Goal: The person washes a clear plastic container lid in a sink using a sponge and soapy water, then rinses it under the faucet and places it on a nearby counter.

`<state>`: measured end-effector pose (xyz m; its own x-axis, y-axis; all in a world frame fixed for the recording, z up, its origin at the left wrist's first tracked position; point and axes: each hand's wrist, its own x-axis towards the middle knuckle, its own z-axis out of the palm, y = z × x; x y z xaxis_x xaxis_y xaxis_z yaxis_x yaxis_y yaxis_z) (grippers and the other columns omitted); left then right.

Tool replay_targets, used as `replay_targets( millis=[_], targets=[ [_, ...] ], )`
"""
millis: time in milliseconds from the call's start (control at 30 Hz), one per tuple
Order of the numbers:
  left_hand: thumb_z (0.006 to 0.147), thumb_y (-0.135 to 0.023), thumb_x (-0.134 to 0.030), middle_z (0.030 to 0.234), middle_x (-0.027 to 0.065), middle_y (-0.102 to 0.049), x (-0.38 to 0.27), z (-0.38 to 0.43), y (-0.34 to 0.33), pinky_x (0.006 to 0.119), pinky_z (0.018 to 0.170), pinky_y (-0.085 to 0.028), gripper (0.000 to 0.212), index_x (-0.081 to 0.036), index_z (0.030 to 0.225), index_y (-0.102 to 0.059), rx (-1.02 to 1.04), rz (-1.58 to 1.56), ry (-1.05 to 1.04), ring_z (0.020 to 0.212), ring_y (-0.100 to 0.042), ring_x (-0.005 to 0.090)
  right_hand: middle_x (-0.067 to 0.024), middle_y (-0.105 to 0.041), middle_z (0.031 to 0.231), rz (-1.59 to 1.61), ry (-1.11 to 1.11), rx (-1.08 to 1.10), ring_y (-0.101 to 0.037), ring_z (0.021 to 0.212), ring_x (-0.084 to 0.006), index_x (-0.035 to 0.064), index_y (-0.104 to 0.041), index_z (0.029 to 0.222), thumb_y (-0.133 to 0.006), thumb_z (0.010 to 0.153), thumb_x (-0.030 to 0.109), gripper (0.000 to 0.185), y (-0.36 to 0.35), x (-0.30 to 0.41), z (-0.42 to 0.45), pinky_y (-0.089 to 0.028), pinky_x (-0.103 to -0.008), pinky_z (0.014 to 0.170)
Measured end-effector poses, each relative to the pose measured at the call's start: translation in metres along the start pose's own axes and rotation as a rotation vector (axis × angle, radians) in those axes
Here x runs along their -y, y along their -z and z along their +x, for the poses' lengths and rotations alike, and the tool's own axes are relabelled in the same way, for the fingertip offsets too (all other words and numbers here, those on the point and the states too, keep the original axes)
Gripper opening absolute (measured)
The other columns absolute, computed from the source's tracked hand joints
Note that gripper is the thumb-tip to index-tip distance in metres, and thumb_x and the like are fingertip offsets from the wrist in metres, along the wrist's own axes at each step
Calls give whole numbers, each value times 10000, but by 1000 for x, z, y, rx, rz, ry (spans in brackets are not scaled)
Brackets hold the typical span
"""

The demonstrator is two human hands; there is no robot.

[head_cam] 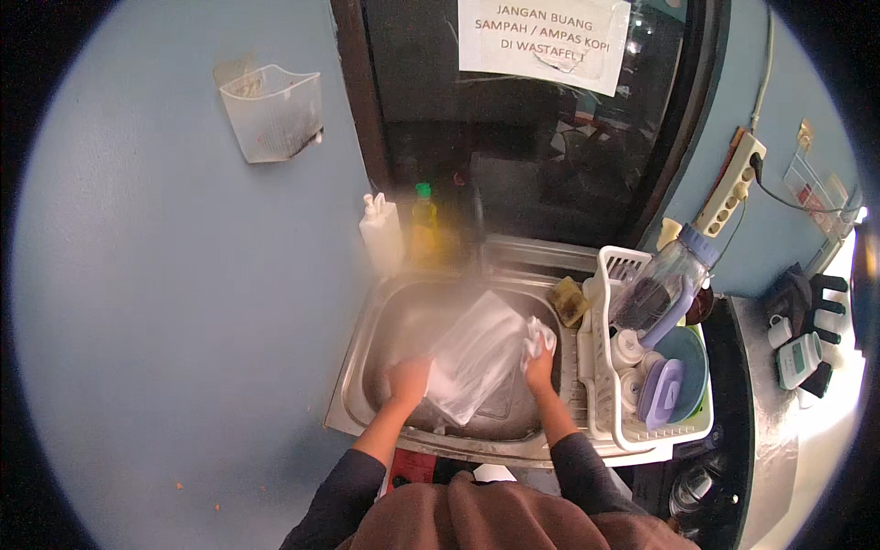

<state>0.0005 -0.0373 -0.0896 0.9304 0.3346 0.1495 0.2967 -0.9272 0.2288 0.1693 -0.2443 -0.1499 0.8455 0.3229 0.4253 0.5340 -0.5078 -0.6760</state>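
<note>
Over the stainless steel sink [375,405], my left hand [410,382] grips the lower left edge of a flat rectangular sheet or tray [474,357]. It is pale, tilted and streaked as if wet or soapy; its material is unclear. To its right, my right hand [539,364] holds a crumpled white cloth or tissue [538,338] close beside the sheet's edge. A faint rectangular outline shows on the basin floor below the sheet, too blurred to name. The picture is hazy around the faucet area.
Behind the sink stand a white pump bottle [383,237] and a yellow bottle with a green cap [425,223]. A sponge [569,302] lies beside a white dish rack [608,405] holding a clear jug [653,289], cups and a blue bowl [691,375]. A power strip [730,185] hangs on the right wall.
</note>
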Motion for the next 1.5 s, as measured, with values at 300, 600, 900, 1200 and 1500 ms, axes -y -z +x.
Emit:
replay_targets(
  millis=[300, 600, 900, 1200, 1500],
  targets=[
    [800, -413, -243, 710, 142, -574, -38, 104, -41, 386, 615, -431, 213, -65, 775, -528, 149, -347, 350, 691, -563, 291, -103, -389, 1064, 447, -312, 2, -398, 963, -186, 10, -332, 1162, -507, 775, 102, 435, -10, 41, -72, -321, -256, 830],
    [782, -417, -242, 736, 167, -552, -44, 80, -25, 374, 681, -407, 232, -39, 790, -528, 28, -562, 196, 751, -537, 308, -109, -413, 1094, 409, -407, -230, -414, 972, -190, 18, -296, 1194, -459, 798, 99, 436, 47, 54, -65, -336, -270, 829],
    [812, -493, -172, 878, -13, -472, 24, 22, -39, 231, 727, -345, 241, 1, 979, -485, -220, -1700, 470, 819, -437, 98, -236, -490, 1001, -102, 152, 128, -428, 977, -378, 50, -478, 1049, -550, 694, 242, 410, 75, 113, -19, -285, -479, 859],
    [806, -490, -323, 848, 24, -453, 58, -2, -47, 277, 765, -345, 307, -26, 885, -493, -669, -1657, 642, 835, -440, 140, -137, -455, 1057, -346, 477, 439, -367, 1060, -304, 150, -519, 1029, -577, 625, 270, 425, 43, 175, -39, -210, -515, 895],
    [850, -295, -352, 995, 206, -504, 82, 9, -43, 373, 812, -345, 423, 5, 990, -473, -376, -1111, 716, 962, -458, 330, -71, -438, 1128, -326, 339, 372, -351, 1079, -316, 266, -508, 1069, -567, 632, 279, 441, 27, 164, 2, -212, -514, 907]
  ],
)
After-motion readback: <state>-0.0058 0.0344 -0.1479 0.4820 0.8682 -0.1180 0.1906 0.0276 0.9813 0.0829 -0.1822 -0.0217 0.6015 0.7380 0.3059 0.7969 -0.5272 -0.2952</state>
